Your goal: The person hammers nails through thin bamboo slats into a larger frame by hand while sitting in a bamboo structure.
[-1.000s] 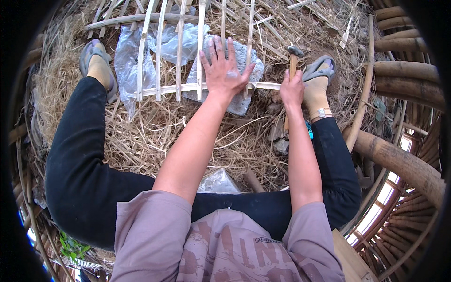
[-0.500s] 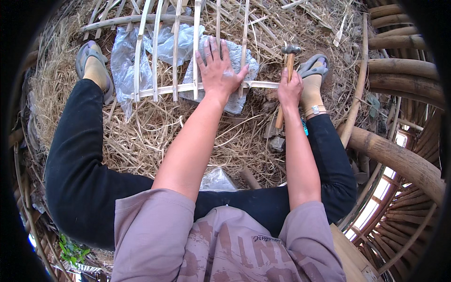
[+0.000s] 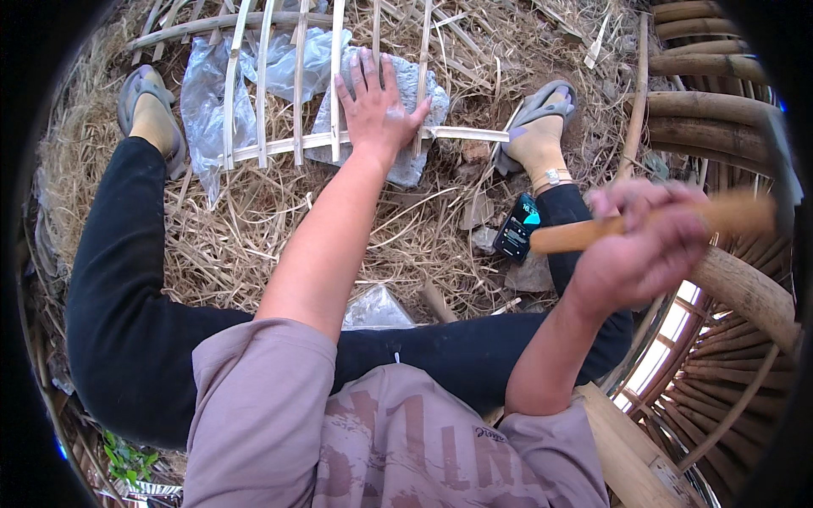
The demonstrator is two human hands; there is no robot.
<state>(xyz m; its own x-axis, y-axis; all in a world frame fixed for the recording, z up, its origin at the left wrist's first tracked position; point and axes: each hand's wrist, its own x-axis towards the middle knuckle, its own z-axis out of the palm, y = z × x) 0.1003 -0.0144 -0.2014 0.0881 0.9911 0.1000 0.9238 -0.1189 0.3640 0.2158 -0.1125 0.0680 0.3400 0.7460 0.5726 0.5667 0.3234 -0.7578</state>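
My left hand (image 3: 375, 118) lies flat with fingers spread over a frame of split bamboo strips (image 3: 299, 85), holding it against a flat grey stone (image 3: 411, 165). A crosswise bamboo strip (image 3: 466, 133) passes by its wrist and runs toward my right foot. Raised at the right, my right hand (image 3: 639, 250) is closed round the wooden handle of a hammer (image 3: 563, 236). Motion smears that hand and the far end of the handle, so the hammer's head cannot be made out. Clear plastic sheeting (image 3: 220, 110) lies under the strips on the left.
Dry straw (image 3: 254, 229) covers the ground between my legs. A phone with a lit screen (image 3: 517, 229) lies beside my right shin, near small stones (image 3: 477, 210). Thick bamboo poles (image 3: 745, 292) stand close on the right. A clear plastic-wrapped block (image 3: 377, 307) sits in front of my lap.
My right hand has swung the hammer up and to the right, away from the strips, uncovering the phone. My left hand stays on the frame; the whole view has shifted slightly.
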